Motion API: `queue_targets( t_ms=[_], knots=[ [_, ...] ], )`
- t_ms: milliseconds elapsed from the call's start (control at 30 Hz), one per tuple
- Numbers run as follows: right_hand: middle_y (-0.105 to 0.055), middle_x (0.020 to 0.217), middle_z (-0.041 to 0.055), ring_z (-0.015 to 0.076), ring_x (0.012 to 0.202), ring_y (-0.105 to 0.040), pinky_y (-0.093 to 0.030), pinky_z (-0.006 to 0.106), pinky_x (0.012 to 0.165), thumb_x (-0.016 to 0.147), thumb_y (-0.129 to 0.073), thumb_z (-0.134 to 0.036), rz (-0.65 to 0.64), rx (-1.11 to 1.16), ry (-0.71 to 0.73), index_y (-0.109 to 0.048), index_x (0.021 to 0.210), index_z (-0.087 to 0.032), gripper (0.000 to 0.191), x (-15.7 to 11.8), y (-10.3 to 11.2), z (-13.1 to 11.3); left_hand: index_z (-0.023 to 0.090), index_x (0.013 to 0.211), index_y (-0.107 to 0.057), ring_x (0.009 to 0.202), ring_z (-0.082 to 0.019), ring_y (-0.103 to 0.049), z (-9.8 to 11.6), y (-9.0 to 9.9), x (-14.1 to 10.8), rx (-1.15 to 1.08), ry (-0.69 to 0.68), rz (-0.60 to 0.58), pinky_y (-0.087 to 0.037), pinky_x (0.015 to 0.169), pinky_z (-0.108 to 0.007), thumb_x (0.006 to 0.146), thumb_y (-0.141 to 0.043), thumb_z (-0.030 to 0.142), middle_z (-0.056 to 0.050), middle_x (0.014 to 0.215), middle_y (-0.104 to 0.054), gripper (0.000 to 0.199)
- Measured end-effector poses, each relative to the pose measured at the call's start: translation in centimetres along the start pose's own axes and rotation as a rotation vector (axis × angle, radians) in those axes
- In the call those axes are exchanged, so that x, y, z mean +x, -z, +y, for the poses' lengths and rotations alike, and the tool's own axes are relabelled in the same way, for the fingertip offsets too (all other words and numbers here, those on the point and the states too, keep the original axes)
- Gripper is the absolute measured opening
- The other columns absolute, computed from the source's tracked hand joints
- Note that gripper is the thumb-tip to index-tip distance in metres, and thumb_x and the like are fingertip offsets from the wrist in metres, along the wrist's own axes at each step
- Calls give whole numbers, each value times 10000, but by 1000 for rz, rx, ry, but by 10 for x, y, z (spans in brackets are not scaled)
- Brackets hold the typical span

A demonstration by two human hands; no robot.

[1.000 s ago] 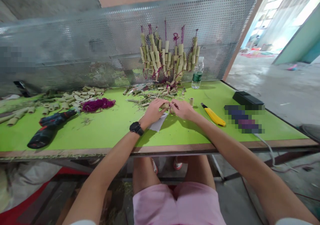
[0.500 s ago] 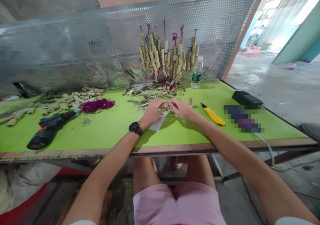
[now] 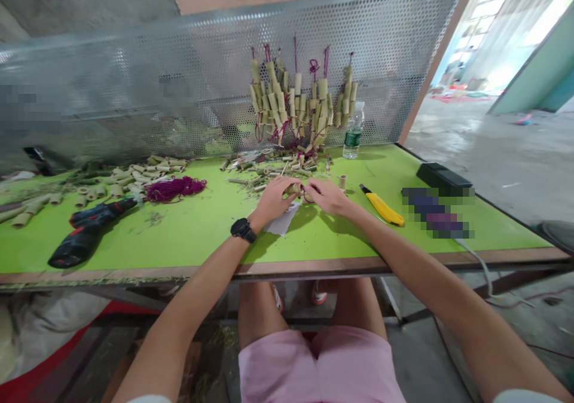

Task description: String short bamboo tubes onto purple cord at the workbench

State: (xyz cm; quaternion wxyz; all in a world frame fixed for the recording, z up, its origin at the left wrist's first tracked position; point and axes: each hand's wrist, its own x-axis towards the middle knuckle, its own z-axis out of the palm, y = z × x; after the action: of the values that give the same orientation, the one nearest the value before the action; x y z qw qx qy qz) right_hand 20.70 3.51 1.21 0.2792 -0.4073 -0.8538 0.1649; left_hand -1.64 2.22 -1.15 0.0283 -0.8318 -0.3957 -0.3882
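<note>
Bamboo tube is grasped by left hand, purple cord pinched by right hand, green tabletop exposed toward front edge.

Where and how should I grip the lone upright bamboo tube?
Probably pinch the tube by its outer sides near the top, coming from above or its right: it stands on end, open mouth up, and the right hand is close on its near-left side.

I see the person's left forearm and right forearm slanting inward, the left hand curled with knuckles up, the right hand bunched in a pinch just beside it.
</note>
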Motion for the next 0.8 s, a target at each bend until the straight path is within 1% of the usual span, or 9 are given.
queue_targets(
  t_ms=[133,233,333,500,567,700,800],
  knots=[
    [-695,777,32,183,683,-539,-349,306,676,1108,-453,-404,44,39,13,-636,927,-207,325,1,-3,3,209,1268,-735,1161,-277,-710,0,0,0,-10,-21,12,-569,1057,-442,979,-751,198,-98,1243,-801,289],
    [-679,756,22,182,681,-543,-360,303,689,1107,-464,-428,55,71,55,-643,931,-207,334,2,-4,4,193,1267,-737,1154,-276,-714,0,0,0,-20,-36,14,-571,1052,-437,974,-767,202,-106,1235,-803,295],
    [-665,745,15,184,686,-550,-361,302,695,1109,-468,-443,74,80,84,-644,926,-208,346,2,-3,5,200,1271,-738,1163,-276,-717,1,0,1,-10,-21,10,-569,1062,-442,982,-759,212,-106,1246,-803,290],
    [-700,807,32,197,736,-592,-383,310,717,1129,-458,-435,111,55,54,-664,995,-207,336,4,-2,5,207,1283,-733,1176,-283,-717,1,1,1,5,-8,-13,-568,1068,-453,985,-755,228,-109,1264,-799,299],
    [-715,834,44,201,749,-606,-389,313,717,1142,-441,-427,91,36,39,-657,994,-208,342,4,-2,4,203,1288,-731,1175,-283,-717,1,1,1,2,-13,-4,-571,1062,-449,989,-757,241,-113,1266,-799,303],
    [-724,853,62,205,752,-619,-400,317,720,1167,-385,-429,-35,18,34,-634,938,-206,405,1,-1,1,191,1276,-728,1163,-281,-721,-1,0,0,-2,-39,10,-568,1064,-442,989,-755,244,-115,1252,-802,294],
    [-722,859,69,208,758,-615,-390,322,722,1162,-381,-437,-42,29,49,-631,916,-197,425,-2,3,-3,201,1273,-725,1168,-281,-717,-1,0,0,3,-29,7,-564,1066,-440,1010,-729,272,-112,1252,-799,272]
  ],
)
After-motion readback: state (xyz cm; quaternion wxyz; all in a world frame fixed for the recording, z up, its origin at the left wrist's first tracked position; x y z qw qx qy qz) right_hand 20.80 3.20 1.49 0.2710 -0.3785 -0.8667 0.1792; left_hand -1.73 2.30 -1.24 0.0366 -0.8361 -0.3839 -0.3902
